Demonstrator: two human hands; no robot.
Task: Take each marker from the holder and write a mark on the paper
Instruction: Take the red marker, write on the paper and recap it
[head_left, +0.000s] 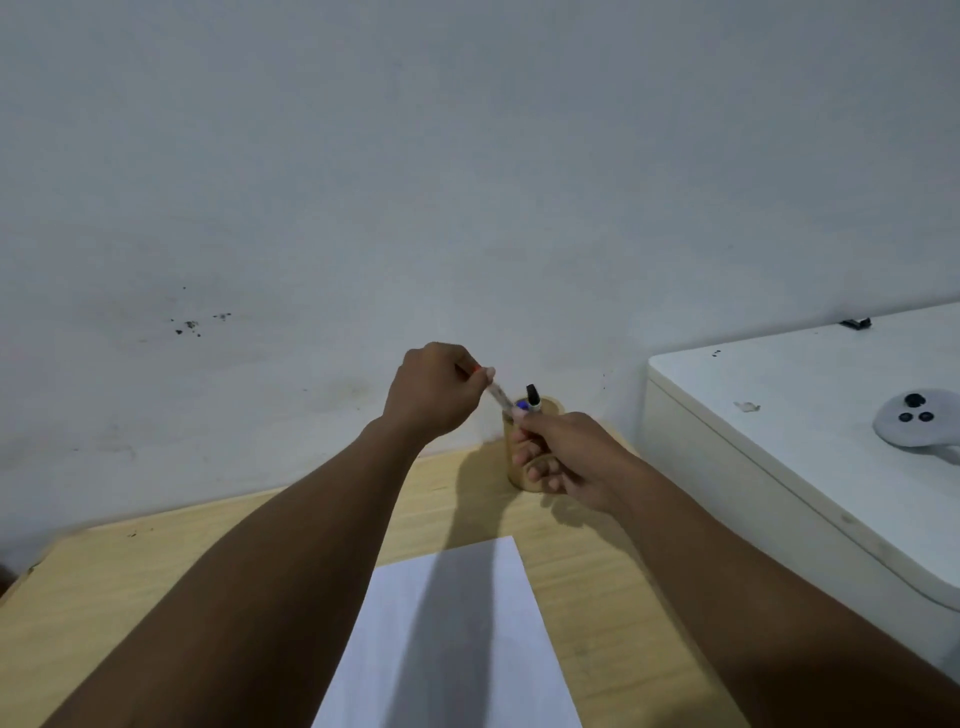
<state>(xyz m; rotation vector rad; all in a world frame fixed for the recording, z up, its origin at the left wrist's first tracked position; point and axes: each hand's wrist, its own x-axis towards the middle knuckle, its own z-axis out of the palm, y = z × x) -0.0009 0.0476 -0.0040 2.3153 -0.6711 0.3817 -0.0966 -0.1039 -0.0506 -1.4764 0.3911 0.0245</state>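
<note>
A tan cylindrical holder (511, 457) stands at the far edge of the wooden desk (156, 571), against the wall. A black-capped marker (533, 397) and a blue-tipped one (521, 405) stick out of it. Both hands hold one thin pale marker (500, 397) just above the holder. My left hand (434, 395) pinches its upper, orange end. My right hand (563, 457) grips its lower end and hides part of the holder. A white paper sheet (483, 597) lies on the desk nearer to me, shaded by my arms.
A white appliance-like box (779, 415) stands at the right, higher than the desk. On it lie a white controller with black buttons (914, 418) and a small black object (856, 323). A pale wall (467, 182) closes the desk's far side.
</note>
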